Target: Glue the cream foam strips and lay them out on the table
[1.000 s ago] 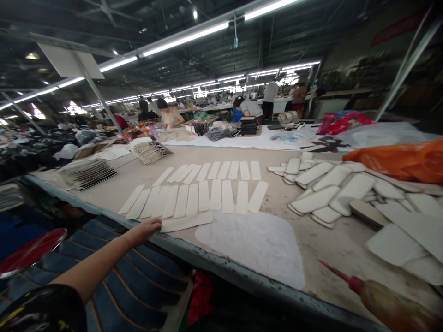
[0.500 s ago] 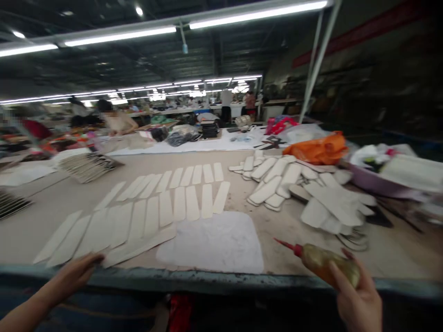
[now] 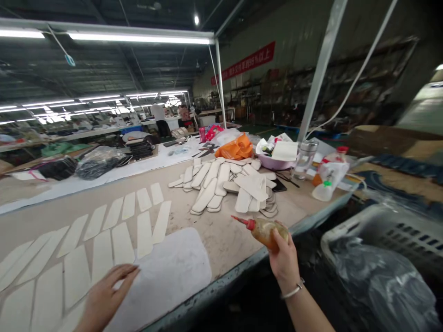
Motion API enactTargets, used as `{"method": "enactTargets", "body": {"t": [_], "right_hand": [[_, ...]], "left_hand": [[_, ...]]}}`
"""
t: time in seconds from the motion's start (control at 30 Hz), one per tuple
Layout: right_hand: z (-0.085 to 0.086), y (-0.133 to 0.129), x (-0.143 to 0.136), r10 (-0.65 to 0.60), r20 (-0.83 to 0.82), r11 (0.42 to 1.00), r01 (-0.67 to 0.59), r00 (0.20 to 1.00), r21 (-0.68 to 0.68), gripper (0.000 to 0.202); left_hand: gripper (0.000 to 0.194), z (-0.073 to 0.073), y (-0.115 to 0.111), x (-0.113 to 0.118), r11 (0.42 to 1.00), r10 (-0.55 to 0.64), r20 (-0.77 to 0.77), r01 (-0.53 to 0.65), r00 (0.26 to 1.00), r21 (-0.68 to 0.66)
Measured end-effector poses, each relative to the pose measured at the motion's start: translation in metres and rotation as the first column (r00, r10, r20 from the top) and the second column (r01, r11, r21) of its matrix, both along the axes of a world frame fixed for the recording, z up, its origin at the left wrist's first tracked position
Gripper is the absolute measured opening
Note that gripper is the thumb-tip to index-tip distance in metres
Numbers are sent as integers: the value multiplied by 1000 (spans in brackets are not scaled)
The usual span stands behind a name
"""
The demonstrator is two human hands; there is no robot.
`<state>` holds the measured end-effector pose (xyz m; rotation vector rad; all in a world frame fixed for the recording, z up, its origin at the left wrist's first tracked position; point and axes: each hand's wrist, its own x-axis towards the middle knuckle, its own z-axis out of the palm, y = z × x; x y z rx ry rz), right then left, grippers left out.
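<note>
My right hand (image 3: 283, 258) is wrapped round a squeeze bottle (image 3: 268, 232) of amber liquid, its red pointed nozzle aimed left above the table. Over the near edge of a white rounded sheet (image 3: 176, 272) hovers my left hand (image 3: 110, 290), thumb and fingers a little apart and holding nothing. Beyond and left of that hand, pale flat strips (image 3: 119, 242) lie side by side in two rows. A heap of rounded white pieces (image 3: 214, 180) with dark edges lies ahead of the bottle, and larger pale pieces (image 3: 251, 189) rest on its right side.
An orange bag (image 3: 235, 146) and a pinkish basin (image 3: 275, 161) stand behind the heap. Right of them are a clear jar (image 3: 306, 157) and a bottle with a green cap (image 3: 325, 190). A grey plastic crate (image 3: 398, 221) holding clear plastic film sits beyond the table's right edge.
The view has swung to the right, bringing the crate and jar into sight. My left hand has moved from the strips' near edge to the white sheet. My right hand still holds the bottle.
</note>
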<state>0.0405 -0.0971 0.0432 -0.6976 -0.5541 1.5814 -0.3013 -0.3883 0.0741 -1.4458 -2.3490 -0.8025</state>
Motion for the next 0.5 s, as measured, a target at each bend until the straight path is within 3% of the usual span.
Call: {"method": "enactTargets", "body": {"t": [0.13, 0.27, 0.37, 0.5], "right_hand": [[1, 10, 12, -78, -74, 992, 70, 994, -105, 45], [5, 19, 27, -126, -195, 979, 89, 973, -185, 34], [10, 25, 37, -177, -235, 969, 128, 956, -211, 31], [12, 31, 44, -193, -237, 968, 144, 952, -206, 30]], "left_hand": [[28, -10, 138, 55, 957, -279, 133, 264, 951, 120], [16, -2, 260, 118, 886, -456, 96, 441, 885, 142], [20, 5, 322, 156, 867, -497, 26, 495, 868, 58], [25, 4, 377, 188, 827, -560, -11, 558, 828, -71]]}}
